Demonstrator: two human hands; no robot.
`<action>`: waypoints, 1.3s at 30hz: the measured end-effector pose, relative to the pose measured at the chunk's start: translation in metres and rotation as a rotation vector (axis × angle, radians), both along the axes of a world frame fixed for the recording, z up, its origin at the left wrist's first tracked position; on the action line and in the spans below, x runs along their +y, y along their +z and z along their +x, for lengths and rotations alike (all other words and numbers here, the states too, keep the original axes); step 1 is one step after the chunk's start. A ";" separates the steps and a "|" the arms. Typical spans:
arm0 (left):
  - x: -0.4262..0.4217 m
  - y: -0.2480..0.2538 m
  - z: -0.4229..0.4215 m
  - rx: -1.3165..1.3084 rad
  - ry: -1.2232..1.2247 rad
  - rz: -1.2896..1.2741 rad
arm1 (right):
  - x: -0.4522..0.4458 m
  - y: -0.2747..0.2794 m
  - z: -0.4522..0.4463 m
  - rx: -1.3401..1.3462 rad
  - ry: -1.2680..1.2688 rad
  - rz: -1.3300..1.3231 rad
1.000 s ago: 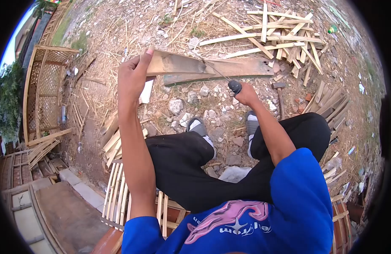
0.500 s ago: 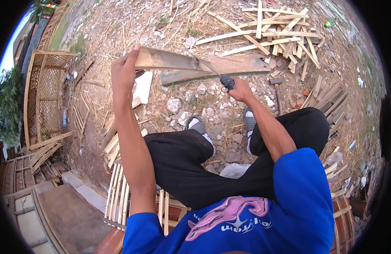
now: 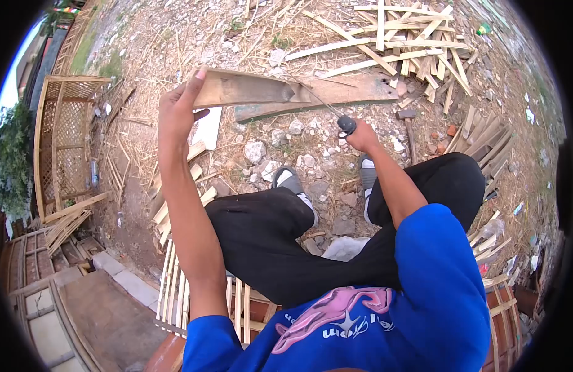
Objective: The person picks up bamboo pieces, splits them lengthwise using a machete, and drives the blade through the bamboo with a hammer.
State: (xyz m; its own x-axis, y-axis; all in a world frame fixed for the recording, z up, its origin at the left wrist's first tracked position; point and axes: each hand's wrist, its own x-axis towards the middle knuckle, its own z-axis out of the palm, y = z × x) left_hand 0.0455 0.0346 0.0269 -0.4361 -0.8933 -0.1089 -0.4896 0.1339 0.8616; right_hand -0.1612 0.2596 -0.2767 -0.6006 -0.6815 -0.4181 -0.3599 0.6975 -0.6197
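Observation:
My left hand [image 3: 180, 106] is wrapped round the near end of a wide split bamboo piece [image 3: 240, 90], its thumb on top. The piece points to the right, and its far end lies over a flat wooden plank [image 3: 358, 90] on the ground. My right hand [image 3: 363, 136] is closed on the black handle of a knife [image 3: 346, 124]. The thin blade slants up and left to the bamboo's far end; whether it touches the bamboo I cannot tell.
Cut bamboo strips [image 3: 417, 46] lie piled beyond the plank. A hammer [image 3: 408, 130] rests right of my knees, near more split bamboo [image 3: 482, 146]. Stones [image 3: 255, 152] surround my feet. A lattice frame [image 3: 66, 146] stands at the left, and light slats [image 3: 173, 279] lie beside my left arm.
My right hand and the knife have moved right and slightly toward me, the blade sliding away along the bamboo's end. My left hand has shifted slightly left with the bamboo.

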 end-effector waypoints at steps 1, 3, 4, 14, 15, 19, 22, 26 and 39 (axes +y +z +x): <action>0.000 -0.004 -0.004 0.006 0.004 -0.042 | -0.006 -0.003 0.001 0.006 -0.009 0.009; 0.007 -0.001 -0.005 -0.033 0.010 -0.019 | -0.001 -0.002 0.005 -0.049 0.002 0.019; 0.005 0.006 -0.012 -0.031 0.001 -0.031 | -0.002 -0.019 0.004 -0.038 -0.030 0.013; 0.008 0.004 -0.027 0.048 0.018 -0.015 | 0.002 -0.021 -0.016 -0.527 -0.083 -0.056; 0.007 0.003 -0.028 0.055 0.021 -0.011 | 0.001 -0.019 -0.017 -0.481 -0.048 -0.051; 0.005 0.005 -0.028 0.059 0.065 -0.001 | 0.003 0.010 0.018 0.010 -0.013 -0.281; 0.004 -0.001 -0.023 0.072 0.095 0.002 | -0.018 0.033 0.022 -0.137 0.078 -0.478; 0.000 0.001 -0.021 0.046 0.094 -0.001 | -0.017 0.018 0.018 -0.137 0.028 -0.310; 0.005 0.000 -0.015 0.076 0.031 0.055 | 0.020 -0.057 0.003 -0.204 -0.179 -0.036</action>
